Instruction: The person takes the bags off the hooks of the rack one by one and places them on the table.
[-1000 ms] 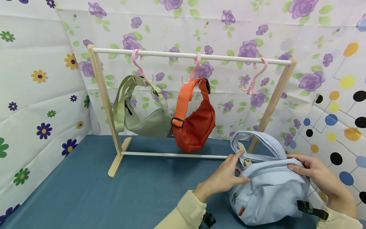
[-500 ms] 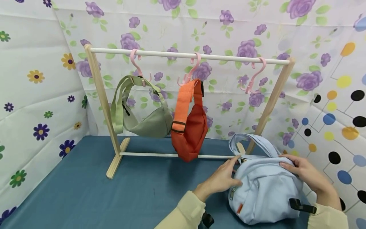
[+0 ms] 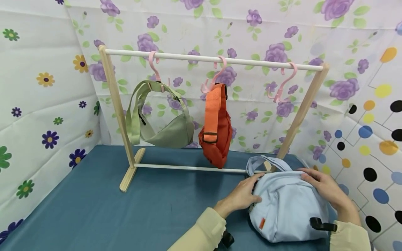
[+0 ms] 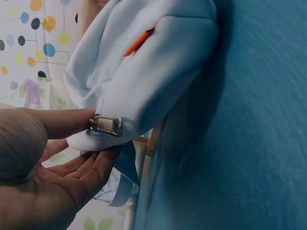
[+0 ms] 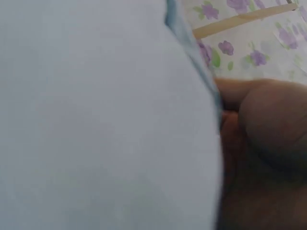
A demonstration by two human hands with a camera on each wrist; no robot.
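Note:
A light blue bag [image 3: 292, 205] stands on the blue cloth at the right, with a small orange-red tag on its front and a strap loop [image 3: 273, 163] over its top. My left hand [image 3: 240, 197] holds its upper left side. In the left wrist view the thumb of my left hand [image 4: 53, 158] lies beside the metal zipper pull [image 4: 106, 125], fingers behind the fabric. With thumb in front, my right hand [image 3: 326, 188] grips the top right edge. Pale fabric of the bag [image 5: 105, 115] fills most of the right wrist view, beside my right hand [image 5: 264, 129].
A wooden rack with a white rod [image 3: 188, 56] stands behind. A green bag [image 3: 171, 132] and an orange-red waist bag [image 3: 216, 136] hang from pink hooks. Another pink hook [image 3: 284, 83] hangs at the right with nothing on it. Blue cloth [image 3: 141, 216] covers the surface.
The light blue bag and my right hand have shifted left, and the strap loop has sunk lower. The orange-red waist bag has swung and turned on its hook. Both hands stay on the bag.

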